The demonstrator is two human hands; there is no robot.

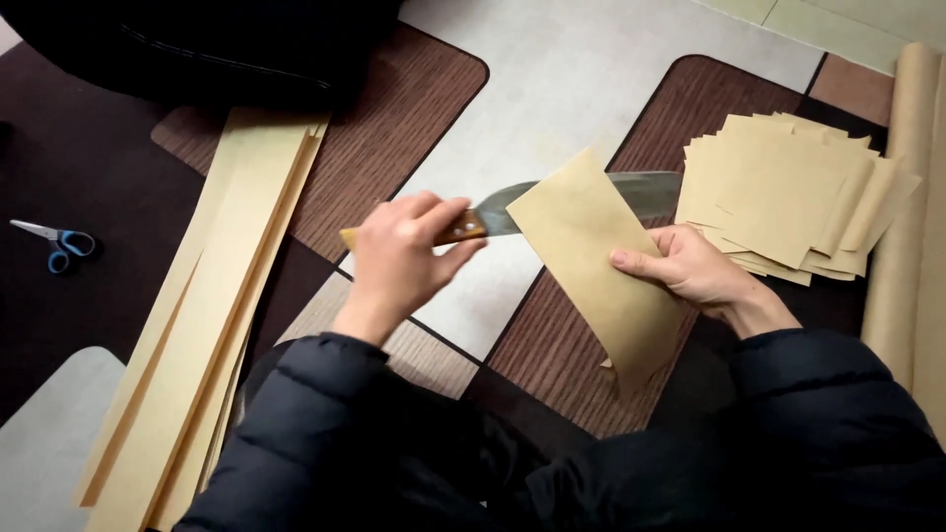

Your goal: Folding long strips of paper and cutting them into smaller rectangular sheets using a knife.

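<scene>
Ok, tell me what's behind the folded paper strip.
The knife blade passes behind the paper strip; its middle is covered, with the tip showing beyond. The right hand fingers are hidden too.

Bare floor lies open beyond our left hand (399,261); long paper strips (212,296) crowd its outer side, cut squares (788,197) hem our right hand (690,266).

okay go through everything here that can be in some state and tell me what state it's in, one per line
Left hand: closed on knife handle.
Right hand: pinching folded sheet.
Knife: blade inside the fold.
Folded sheet: held up, folded.
Scissors: lying closed.
Cut squares: loosely stacked.
Long strips: piled flat.
Paper roll: partly unrolled.
</scene>
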